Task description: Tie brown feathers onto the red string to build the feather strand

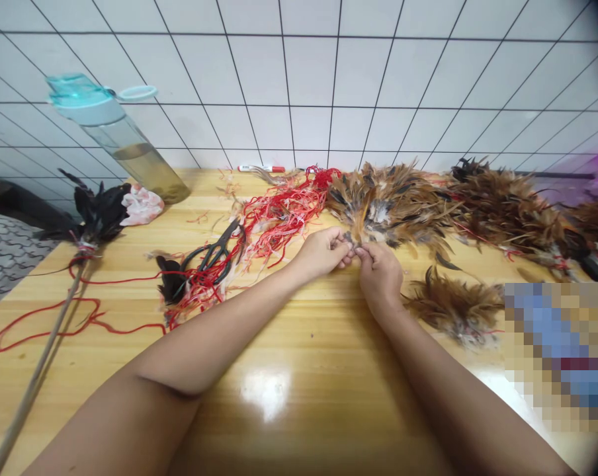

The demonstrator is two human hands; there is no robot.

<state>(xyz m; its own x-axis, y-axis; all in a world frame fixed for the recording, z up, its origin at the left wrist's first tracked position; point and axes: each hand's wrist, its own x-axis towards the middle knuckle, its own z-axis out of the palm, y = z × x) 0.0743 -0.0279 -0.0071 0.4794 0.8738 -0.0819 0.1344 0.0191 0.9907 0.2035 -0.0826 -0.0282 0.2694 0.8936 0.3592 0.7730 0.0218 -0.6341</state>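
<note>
My left hand [323, 251] and my right hand [378, 272] meet at the middle of the wooden table [289, 370]. Both pinch the lower ends of a bunch of brown feathers [385, 201] that fans out away from me. The fingertips of the two hands touch each other at the feather stems. Just left of my left hand lies a tangle of red and white string [274, 218].
Black scissors [214, 251] lie in the string. A thin stick with black feathers [98, 211] tied on lies at the left, beside loose red cord [55, 324]. A teal-capped water bottle [115, 135] stands by the tiled wall. More brown feather bundles [507, 205] and a small clump [452, 307] lie right.
</note>
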